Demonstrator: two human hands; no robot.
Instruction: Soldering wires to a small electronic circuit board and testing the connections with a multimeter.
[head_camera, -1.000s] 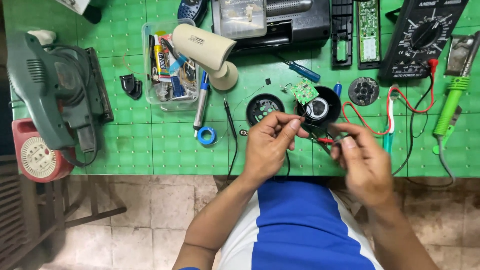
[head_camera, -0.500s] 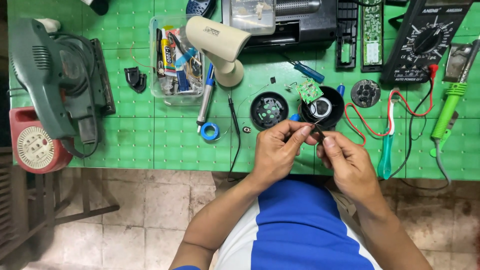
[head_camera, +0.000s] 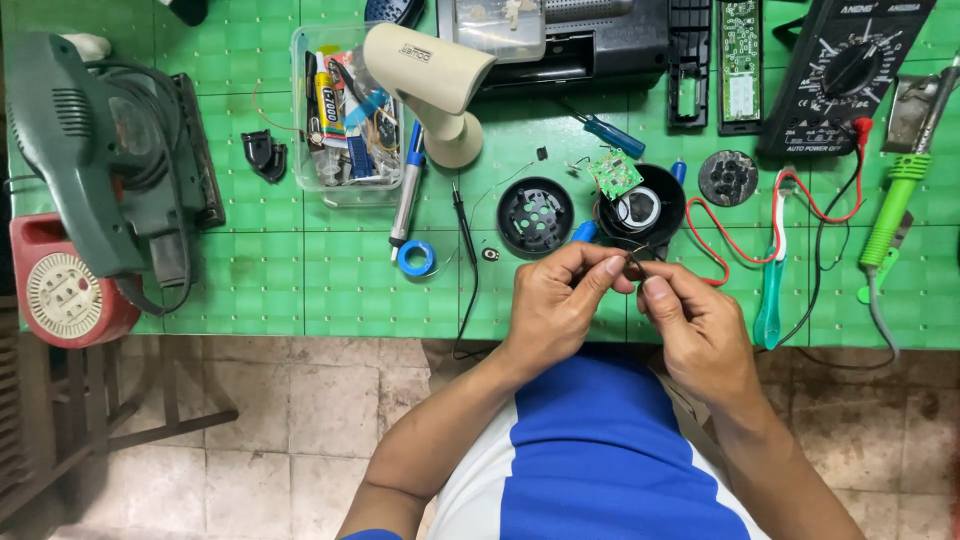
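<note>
L hand (head_camera: 555, 300) & R hand (head_camera: 700, 335) both pinching thin wire (head_camera: 634, 262), fingertips nearly touching, over green table (head_camera: 300, 280), near black round housing (head_camera: 640, 208)

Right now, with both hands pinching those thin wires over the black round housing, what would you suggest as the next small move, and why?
Probably keep the left hand and right hand together and finish working the thin wires between the fingertips. The wires run to the black round housing with its green circuit board, so pulling away could strain them.

Left hand (head_camera: 555, 305), right hand (head_camera: 700, 335): fingertips pinched together
</note>
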